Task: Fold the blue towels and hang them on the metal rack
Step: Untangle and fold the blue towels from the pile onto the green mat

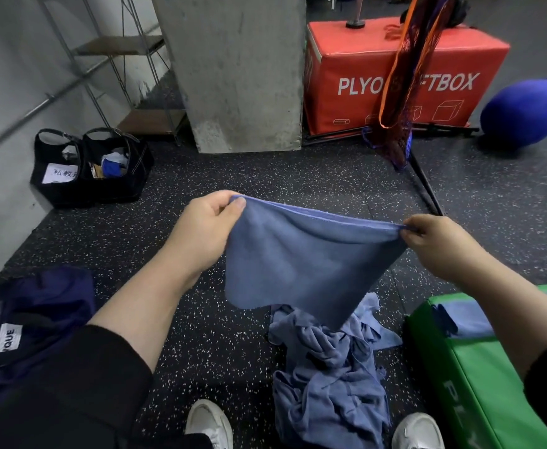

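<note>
A blue towel (304, 264) hangs doubled over in front of me, stretched between both hands above the speckled floor. My left hand (202, 231) pinches its top left corner between thumb and fingers. My right hand (440, 244) pinches the top right corner. Below it, between my white shoes, lies a crumpled heap of several more blue towels (330, 367). Another blue towel (466, 319) lies on the green box at the right, partly hidden by my right arm. A metal rack (126, 69) with wooden shelves stands at the back left against the wall.
A concrete pillar (239, 69) rises at the back centre. A red plyo box (405, 72) and a blue ball (525, 111) sit at the back right, with a hanging net bag (405, 85) in front. Black bags (90, 166) stand at the left. A green plyo box (479, 377) is at my right.
</note>
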{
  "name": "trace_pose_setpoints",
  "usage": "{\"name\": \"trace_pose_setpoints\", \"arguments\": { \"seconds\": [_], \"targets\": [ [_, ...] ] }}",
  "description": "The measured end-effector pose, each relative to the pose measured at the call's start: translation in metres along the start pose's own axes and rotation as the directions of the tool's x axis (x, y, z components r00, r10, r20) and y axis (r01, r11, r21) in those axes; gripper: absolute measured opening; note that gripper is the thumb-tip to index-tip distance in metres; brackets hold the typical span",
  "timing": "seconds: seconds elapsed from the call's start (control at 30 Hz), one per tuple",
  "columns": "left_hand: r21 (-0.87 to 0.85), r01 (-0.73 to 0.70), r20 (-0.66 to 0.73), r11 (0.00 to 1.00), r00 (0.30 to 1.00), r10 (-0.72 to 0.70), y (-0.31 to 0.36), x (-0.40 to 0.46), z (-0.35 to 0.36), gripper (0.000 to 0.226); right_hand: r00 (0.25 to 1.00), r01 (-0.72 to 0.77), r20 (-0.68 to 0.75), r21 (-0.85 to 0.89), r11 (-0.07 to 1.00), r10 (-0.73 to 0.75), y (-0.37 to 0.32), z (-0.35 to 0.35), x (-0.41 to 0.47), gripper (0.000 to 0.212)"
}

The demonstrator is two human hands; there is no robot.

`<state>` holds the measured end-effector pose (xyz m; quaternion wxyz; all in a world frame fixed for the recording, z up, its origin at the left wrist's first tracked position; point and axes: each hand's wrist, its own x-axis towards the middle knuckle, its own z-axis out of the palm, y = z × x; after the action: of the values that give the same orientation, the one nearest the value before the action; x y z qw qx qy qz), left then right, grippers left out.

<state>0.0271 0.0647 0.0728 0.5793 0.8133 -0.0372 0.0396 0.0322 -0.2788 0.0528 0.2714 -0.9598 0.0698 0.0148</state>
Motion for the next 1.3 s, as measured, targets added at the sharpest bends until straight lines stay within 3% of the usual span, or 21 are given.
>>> {"name": "trace_pose_setpoints", "arguments": {
  "seconds": [0.07,0.13,0.27,0.33,0.43,0.53,0.7,0.83,0.97,1.13,1.3],
  "targets": [
    [0.026,-0.035,0.036,0.999,0.999,0.034,0.006,0.001,0.011,0.018,0.997,-0.016,0.076,-0.1,0.995,0.023,0.0,0.004,-0.002,0.009],
    [0.029,-0.067,0.111,0.997,0.992,0.063,0.014,-0.001,0.025,0.013,0.992,0.047,0.121,-0.105,0.993,-0.034,-0.008,0.008,-0.007,0.032],
    [0.068,-0.094,0.229,0.993,0.971,0.077,0.024,-0.002,0.053,0.008,0.922,0.329,0.155,0.177,0.928,-0.356,-0.055,0.015,-0.027,0.057],
    [0.083,-0.099,0.259,0.992,0.963,0.074,0.027,-0.003,0.059,0.012,0.885,0.383,0.173,0.254,0.888,-0.432,-0.072,0.023,-0.032,0.05],
    [0.09,-0.086,0.276,0.992,0.959,0.058,0.027,-0.004,0.06,0.019,0.872,0.38,0.192,0.313,0.87,-0.449,-0.084,0.031,-0.034,0.018],
    [0.13,-0.077,0.311,0.989,0.95,0.033,0.023,-0.006,0.054,0.014,0.863,0.371,0.234,0.309,0.876,-0.448,-0.087,0.032,-0.032,0.032],
    [0.118,-0.065,0.383,0.991,0.923,0.016,0.019,-0.014,0.048,0.005,0.81,0.398,0.324,0.31,0.864,-0.489,-0.088,0.031,-0.032,0.031],
    [0.08,0.056,0.411,0.995,0.908,-0.084,0.013,-0.016,0.047,0.011,0.83,0.416,0.245,0.328,0.848,-0.501,-0.085,0.026,-0.03,0.033],
    [0.196,0.119,0.547,0.973,0.81,-0.21,-0.001,-0.017,0.042,0.021,0.868,0.424,0.109,0.344,0.838,-0.484,-0.076,0.016,-0.026,0.028],
    [0.48,0.099,0.472,0.872,0.809,-0.351,-0.022,-0.019,0.038,0.023,0.913,0.377,-0.025,0.429,0.821,-0.406,-0.061,0.001,-0.022,0.011],
    [0.609,0.124,0.214,0.783,0.926,-0.312,-0.028,-0.009,0.019,0.008,0.95,0.31,-0.078,0.355,0.882,-0.303,-0.041,0.0,-0.016,0.013]
  ]
}}
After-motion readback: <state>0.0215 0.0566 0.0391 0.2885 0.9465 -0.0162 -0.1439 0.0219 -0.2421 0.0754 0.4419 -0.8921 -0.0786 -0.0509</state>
